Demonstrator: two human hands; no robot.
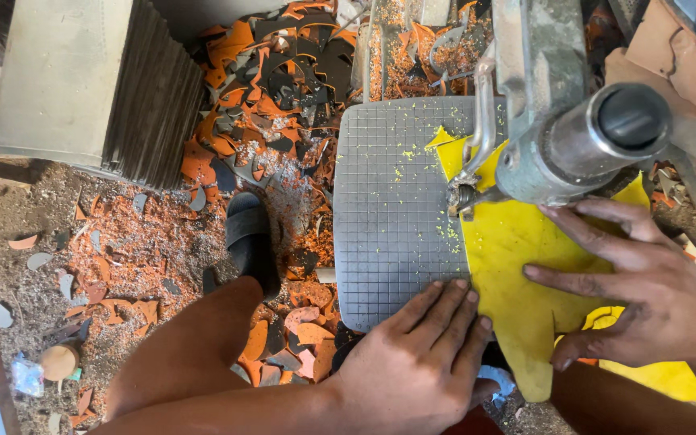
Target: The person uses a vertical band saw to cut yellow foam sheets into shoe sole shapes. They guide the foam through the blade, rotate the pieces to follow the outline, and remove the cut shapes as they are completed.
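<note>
A yellow flat sheet (517, 266) lies on the grey gridded machine table (388, 209), under the cutting head of a grey metal machine (557, 121). My left hand (420, 362) presses flat on the sheet's left edge and the table, fingers spread. My right hand (646, 290) rests on top of the sheet, fingers apart and pointing left toward the cutter (459, 193). Yellow crumbs dot the table near the cutter.
The floor at left is covered with several orange, black and grey offcuts (267, 97). A black sandal on a foot (250, 242) stands beside the table. A stack of grey sheets (106, 80) sits at upper left. A second yellow piece (662, 374) lies under my right wrist.
</note>
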